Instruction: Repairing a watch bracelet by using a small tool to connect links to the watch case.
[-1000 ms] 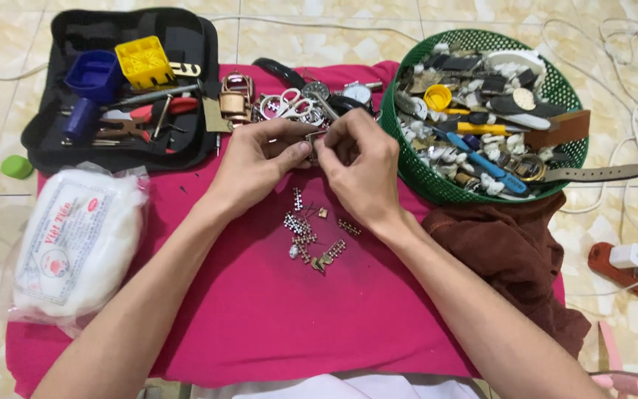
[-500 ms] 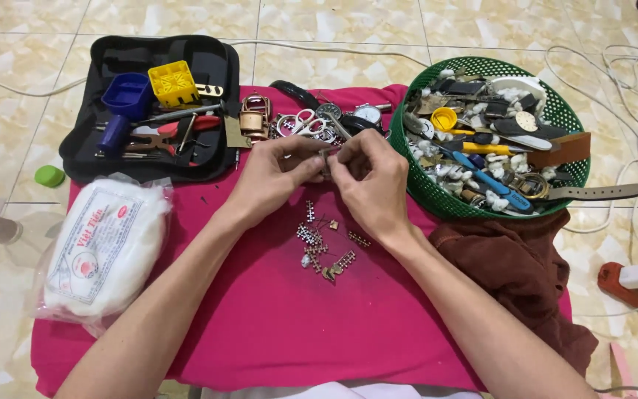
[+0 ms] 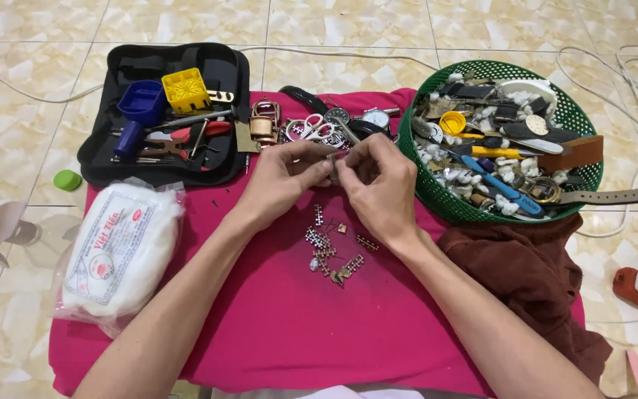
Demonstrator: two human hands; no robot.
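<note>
Left hand (image 3: 278,177) and right hand (image 3: 378,185) meet fingertip to fingertip, pinched narrow on small metal piece (image 3: 331,168); piece mostly hidden by fingers, kind hard to tell. Loose watch-band links (image 3: 330,247) just below fingers on pink cloth (image 3: 275,325). Scissors (image 3: 311,129) just above. Green basket (image 3: 437,192) right of fingers, black tool case (image 3: 215,66) upper left, white bag (image 3: 116,247) lower left.
</note>
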